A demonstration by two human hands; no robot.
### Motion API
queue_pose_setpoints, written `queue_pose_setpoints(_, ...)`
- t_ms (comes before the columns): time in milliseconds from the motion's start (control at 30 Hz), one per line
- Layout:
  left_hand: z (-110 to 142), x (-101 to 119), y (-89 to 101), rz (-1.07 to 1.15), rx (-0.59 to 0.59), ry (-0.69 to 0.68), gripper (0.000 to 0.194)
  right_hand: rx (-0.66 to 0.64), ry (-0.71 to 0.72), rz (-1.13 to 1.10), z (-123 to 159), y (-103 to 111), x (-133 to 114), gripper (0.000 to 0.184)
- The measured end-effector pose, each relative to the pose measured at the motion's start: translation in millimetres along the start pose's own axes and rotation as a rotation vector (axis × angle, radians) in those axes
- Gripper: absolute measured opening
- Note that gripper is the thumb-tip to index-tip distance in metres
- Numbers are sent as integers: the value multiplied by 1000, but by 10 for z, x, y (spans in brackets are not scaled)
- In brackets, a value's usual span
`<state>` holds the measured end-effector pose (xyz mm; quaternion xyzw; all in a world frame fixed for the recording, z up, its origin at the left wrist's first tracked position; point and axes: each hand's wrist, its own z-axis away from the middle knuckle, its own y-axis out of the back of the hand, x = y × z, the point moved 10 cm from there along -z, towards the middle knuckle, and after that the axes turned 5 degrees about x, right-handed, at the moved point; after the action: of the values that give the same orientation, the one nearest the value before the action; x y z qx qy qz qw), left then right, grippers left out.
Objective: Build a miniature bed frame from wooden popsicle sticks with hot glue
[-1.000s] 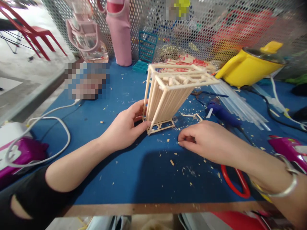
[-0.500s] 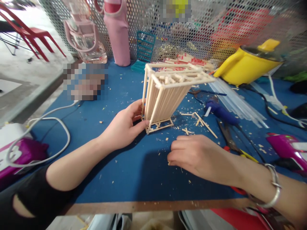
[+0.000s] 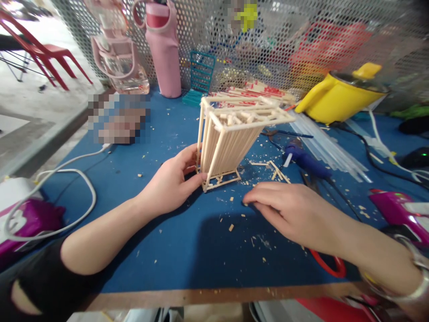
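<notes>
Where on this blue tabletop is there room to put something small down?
Small scraps aside, the stretch between your left forearm and the wooden front edge looks fairly bare. So does the patch between your left hand, holding the stick frame, and the pink bottle. It's crowded beyond your right hand: cut sticks, blue glue gun, clear rods, yellow cup.

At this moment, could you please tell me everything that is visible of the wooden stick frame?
The wooden stick frame is a tall, open box of pale, thin sticks, with a close row of upright sticks inside. Its top is a rectangle with short pieces across it and whitish lumps at some joints; short pieces also show at the base. It stands on the blue tabletop. The left hand holds its lower left side, thumb near the front corner.
</notes>
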<state>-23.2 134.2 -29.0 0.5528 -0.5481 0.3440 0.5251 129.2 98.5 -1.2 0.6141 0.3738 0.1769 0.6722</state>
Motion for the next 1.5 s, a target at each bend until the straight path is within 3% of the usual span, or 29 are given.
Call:
queue_pose_setpoints(133, 2, 9, 0, 13, 7, 9, 50, 52, 87, 40, -176, -67, -86, 21)
queue_pose_setpoints(333, 0, 10, -6, 19, -6, 11, 48, -117, -21, 149, -191, -121, 47, 22)
queue_pose_setpoints(433, 0, 7, -2, 23, -6, 5, 52, -170, -36, 96, -112, -88, 80, 27)
queue_pose_setpoints(567, 1, -1, -7, 16, -13, 10, 52, -46, 11, -15, -64, 82, 74, 30)
queue_pose_setpoints(700, 2, 3, -10, 15, -14, 7, 52, 63, -149, 88, 2, 229, 275, 36)
queue_pose_setpoints(833, 1, 4, -5, 16, -6, 3, 49, 58, -231, 85, 80, 218, 397, 23)
queue_pose_setpoints(933, 0, 5, -2, 18, 0, 1, 48, 37, -196, 38, 123, 197, 428, 18)
queue_pose_setpoints(1000, -1, 8, -5, 24, -2, -1, 45, 124, -143, 125, 159, 325, 424, 31)
queue_pose_setpoints(1100, -1, 11, -6, 24, -4, -5, 43, 343, -128, 432, 285, 632, 413, 25)
queue_pose_setpoints(1167, -1, 11, 2, 22, 1, -7, 43, 375, -171, 588, 371, 698, 434, 32)
queue_pose_setpoints(1300, 0, -8, 13, 7, 2, 5, 44, 229, -176, 597, 451, 479, 433, 24)
queue_pose_setpoints(1400, -1, -33, 16, 7, 2, 16, 45, 148, -139, 385, 484, 300, 328, 21)
queue_pose_setpoints(1500, -3, -51, 15, 19, 1, 22, 44, 112, -223, 159, 531, 222, 308, 21)
